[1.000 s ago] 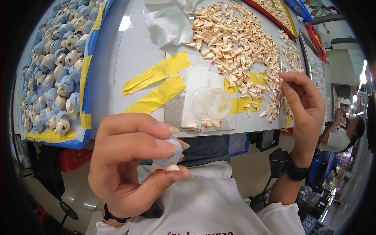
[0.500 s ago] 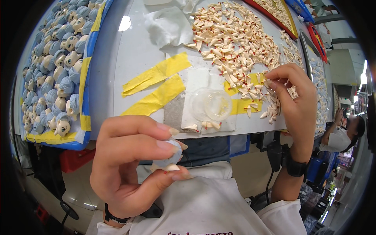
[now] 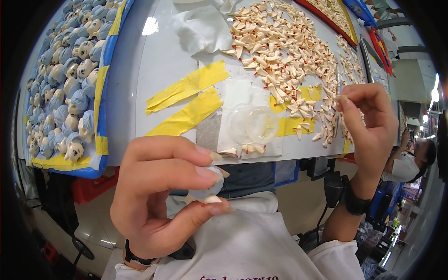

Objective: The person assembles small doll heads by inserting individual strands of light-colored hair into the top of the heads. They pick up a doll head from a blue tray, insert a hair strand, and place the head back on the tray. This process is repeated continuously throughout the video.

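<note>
In front of my chest, my left hand point(image 3: 156, 198) is closed around a small doll head point(image 3: 205, 190) with blue hair. Its fingers partly cover the head, and a pale piece with a red tip shows just above the thumb. My right hand point(image 3: 368, 112) hovers at the right edge of a spread of small cream pointed pieces point(image 3: 275, 46) with red tips. Its thumb and forefinger are pinched together over a slim shiny rod point(image 3: 337, 77); whatever is between them is too small to make out.
On the left stands a blue tray point(image 3: 103, 88) edged with yellow tape, full of blue-haired doll heads. Yellow tape strips point(image 3: 189, 86), a round clear dish point(image 3: 261, 125) and a white cloth point(image 3: 200, 30) lie mid-table. A red-rimmed tray point(image 3: 322, 14) sits far right; another person point(image 3: 406, 163) is beyond.
My right hand has shifted right and slightly down, away from the loose pieces toward the rod. My left hand, still holding the doll head, has moved a little to the right.
</note>
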Tool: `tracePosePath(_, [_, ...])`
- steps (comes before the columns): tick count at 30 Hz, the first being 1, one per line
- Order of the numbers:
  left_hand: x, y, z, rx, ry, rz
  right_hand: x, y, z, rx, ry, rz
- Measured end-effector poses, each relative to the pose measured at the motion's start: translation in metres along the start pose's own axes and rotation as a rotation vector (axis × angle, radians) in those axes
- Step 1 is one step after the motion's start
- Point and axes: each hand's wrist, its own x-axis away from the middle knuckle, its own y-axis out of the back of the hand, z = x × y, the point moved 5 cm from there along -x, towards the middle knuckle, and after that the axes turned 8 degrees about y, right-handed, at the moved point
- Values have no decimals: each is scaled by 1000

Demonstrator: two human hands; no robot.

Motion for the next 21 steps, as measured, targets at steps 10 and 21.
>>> tracePosePath(10, [0,-7,9,350,103,-176,22,25,5,13,6,-148])
tracePosePath(21, [2,1,2,90,34,5,23,56,24,167,324,-402])
